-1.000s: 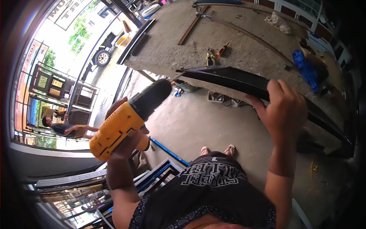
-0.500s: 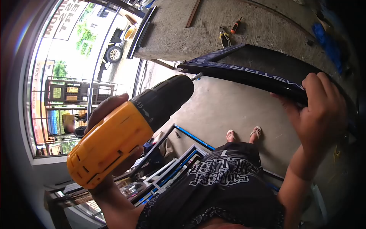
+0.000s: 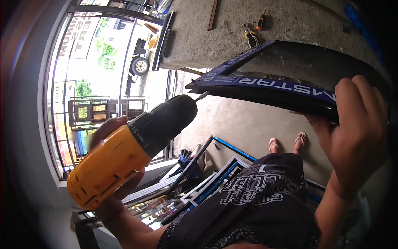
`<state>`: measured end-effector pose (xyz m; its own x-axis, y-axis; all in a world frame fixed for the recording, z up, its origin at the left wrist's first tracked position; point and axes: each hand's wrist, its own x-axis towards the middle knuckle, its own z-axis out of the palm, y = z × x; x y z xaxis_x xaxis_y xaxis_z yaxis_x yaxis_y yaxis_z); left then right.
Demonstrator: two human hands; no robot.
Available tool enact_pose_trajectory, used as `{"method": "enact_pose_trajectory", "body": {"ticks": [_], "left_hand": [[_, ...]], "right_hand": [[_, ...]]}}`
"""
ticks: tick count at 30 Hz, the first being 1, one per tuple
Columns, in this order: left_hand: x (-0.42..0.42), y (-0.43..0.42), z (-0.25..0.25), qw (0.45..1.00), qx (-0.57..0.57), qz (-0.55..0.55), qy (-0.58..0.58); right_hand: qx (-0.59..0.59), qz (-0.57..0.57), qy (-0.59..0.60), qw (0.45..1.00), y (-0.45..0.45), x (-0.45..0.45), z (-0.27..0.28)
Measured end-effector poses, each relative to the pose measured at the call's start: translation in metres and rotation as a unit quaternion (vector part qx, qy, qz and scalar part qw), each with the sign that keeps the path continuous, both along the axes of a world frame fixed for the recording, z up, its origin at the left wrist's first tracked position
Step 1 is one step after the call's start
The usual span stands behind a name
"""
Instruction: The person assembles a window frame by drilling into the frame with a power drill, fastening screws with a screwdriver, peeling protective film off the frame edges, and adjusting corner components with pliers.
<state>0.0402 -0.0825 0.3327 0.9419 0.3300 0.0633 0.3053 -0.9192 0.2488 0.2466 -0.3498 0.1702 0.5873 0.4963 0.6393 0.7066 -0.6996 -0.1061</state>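
My left hand is wrapped round a yellow and black cordless drill, which points up and to the right. The tip of its bit meets the lower side of a black frame close to the frame's left corner; whether it has entered the metal I cannot tell. Blue printed tape runs along the frame. At the frame's right part, my right hand grips the edge, thumb below and fingers above. The drill's handle and trigger are hidden.
Pliers and an orange-handled screwdriver lie on the rough concrete surface beyond the frame. Blue-edged frames lean below, beside my body. A barred window is on the left, with a vehicle wheel outside.
The view has shifted, and the frame shows slightly more of its underside. The drill stays against the same corner area, and both hands keep their holds.
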Motion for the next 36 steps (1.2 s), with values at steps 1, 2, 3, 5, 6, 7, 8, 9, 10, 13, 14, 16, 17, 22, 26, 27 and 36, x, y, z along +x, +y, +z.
{"method": "enact_pose_trajectory", "body": {"ticks": [1, 2, 3, 5, 6, 7, 8, 9, 10, 13, 14, 16, 17, 22, 26, 27, 36], "left_hand": [[-0.001, -0.004, 0.001, 1.000, -0.010, 0.013, 0.006], [0.000, -0.007, 0.001, 1.000, -0.021, 0.020, 0.010], [0.001, -0.011, 0.001, 0.999, -0.032, 0.027, 0.014], [0.000, -0.012, 0.002, 0.999, -0.038, 0.017, 0.019], [-0.001, -0.010, 0.004, 0.999, -0.032, 0.003, 0.021], [-0.002, -0.005, 0.003, 0.999, -0.016, -0.026, 0.023], [-0.002, -0.005, 0.004, 0.999, -0.026, -0.020, 0.025], [-0.001, -0.006, 0.004, 0.999, -0.036, -0.013, 0.027], [-0.001, -0.006, 0.004, 0.999, -0.046, -0.006, 0.028], [0.005, -0.002, 0.008, 0.997, -0.056, -0.016, 0.042], [0.011, 0.005, 0.011, 0.996, -0.015, -0.065, 0.056], [0.014, 0.008, 0.013, 0.991, 0.027, -0.112, 0.073], [0.016, 0.006, 0.015, 0.990, 0.029, -0.110, 0.077], [0.007, -0.007, 0.017, 0.994, -0.076, 0.002, 0.083], [0.013, -0.012, 0.021, 0.992, -0.002, 0.009, 0.125], [0.015, -0.009, 0.021, 0.991, -0.003, 0.004, 0.132], [0.016, -0.016, 0.015, 0.998, 0.003, -0.021, 0.065]], "right_hand": [[0.006, 0.001, 0.000, 1.000, 0.000, 0.000, -0.001], [0.012, 0.002, -0.001, 1.000, 0.000, -0.001, -0.001], [0.025, 0.007, -0.015, 1.000, 0.000, 0.000, -0.002], [0.020, 0.013, -0.002, 1.000, 0.000, -0.001, -0.002], [0.002, 0.009, 0.022, 1.000, -0.003, -0.002, -0.001], [-0.001, 0.007, 0.024, 1.000, -0.004, -0.001, 0.000], [-0.004, 0.004, 0.026, 1.000, -0.004, -0.001, 0.000], [0.007, 0.006, 0.007, 1.000, -0.002, -0.002, -0.001], [0.016, 0.008, -0.004, 1.000, -0.001, -0.002, -0.001], [0.028, 0.013, -0.022, 0.999, 0.001, -0.002, 0.000], [0.025, 0.013, -0.021, 0.999, 0.001, -0.002, 0.001], [0.007, 0.005, -0.010, 1.000, 0.000, -0.003, 0.003], [0.002, 0.000, -0.006, 1.000, 0.001, -0.004, 0.004], [-0.005, -0.006, 0.000, 1.000, 0.001, -0.005, 0.008], [-0.005, -0.011, -0.009, 1.000, 0.003, -0.002, 0.012], [-0.009, -0.014, -0.006, 1.000, 0.003, -0.002, 0.013], [-0.025, -0.034, -0.019, 0.999, 0.007, 0.001, 0.018]]}}
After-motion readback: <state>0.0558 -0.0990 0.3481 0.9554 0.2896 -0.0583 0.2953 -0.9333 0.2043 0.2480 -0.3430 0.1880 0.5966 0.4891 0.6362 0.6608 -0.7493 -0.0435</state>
